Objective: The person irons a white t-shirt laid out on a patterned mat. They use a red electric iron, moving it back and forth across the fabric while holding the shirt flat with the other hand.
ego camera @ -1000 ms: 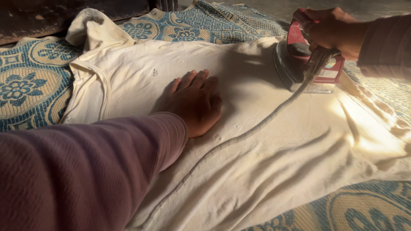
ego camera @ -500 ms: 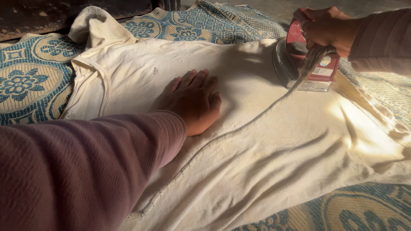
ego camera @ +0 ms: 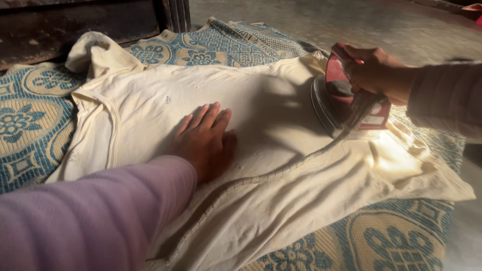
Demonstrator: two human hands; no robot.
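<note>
L hand [ego camera: 203, 143] flat on cream shirt [ego camera: 281, 180], fingers together. R hand [ego camera: 374, 70] wrapped round red iron [ego camera: 346, 98] at shirt's far edge. Middle looks smooth; near part creased, prob. undone.

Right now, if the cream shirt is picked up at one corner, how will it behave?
The cream shirt would probably hang limp: it lies in soft folds and creases. It looks thin and light, so it may slide on the patterned mat when pushed; the left hand lies flat on it while the right hand grips the iron.
</note>
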